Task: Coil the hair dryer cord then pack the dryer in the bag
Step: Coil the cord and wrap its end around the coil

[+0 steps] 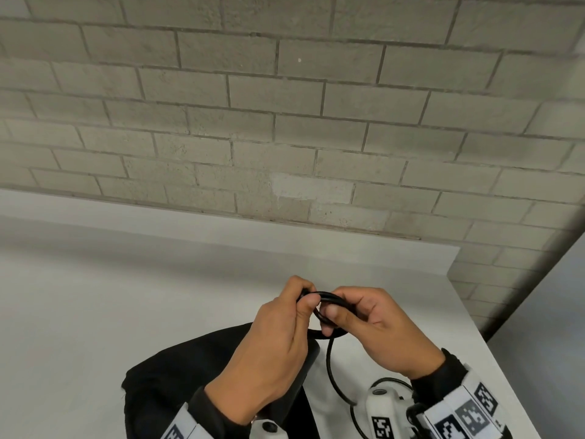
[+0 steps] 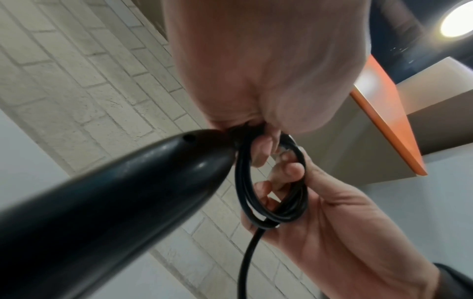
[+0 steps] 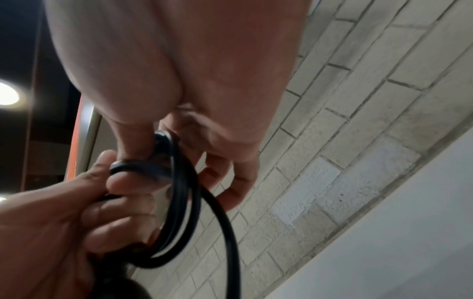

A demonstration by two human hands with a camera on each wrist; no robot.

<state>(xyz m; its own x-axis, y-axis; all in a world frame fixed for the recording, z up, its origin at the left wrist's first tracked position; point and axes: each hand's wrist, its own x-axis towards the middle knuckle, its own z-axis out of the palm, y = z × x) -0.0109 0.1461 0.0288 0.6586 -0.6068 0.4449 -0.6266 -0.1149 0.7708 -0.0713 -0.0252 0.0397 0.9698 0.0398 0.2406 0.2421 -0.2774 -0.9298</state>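
Both hands hold a small coil of black cord [image 1: 327, 307] above the table. My left hand [image 1: 305, 296] pinches the loops at their left side, close to where the cord leaves the black hair dryer handle [image 2: 115, 192]. My right hand [image 1: 340, 304] pinches the loops from the right, thumb and fingers curled round them. The coil [image 2: 271, 182] shows two or three turns in the left wrist view, and the same loops [image 3: 179, 192] hang between the two hands in the right wrist view. A loose length of cord [image 1: 330, 369] drops toward the table. The black bag [image 1: 177, 375] lies under my left forearm.
The white table [image 1: 126, 280] ends at a right edge [image 1: 493, 343] near my right wrist. A grey brick wall [image 1: 285, 122] stands right behind the table. White wrist mounts with black markers [image 1: 471, 416] sit at the bottom of the head view.
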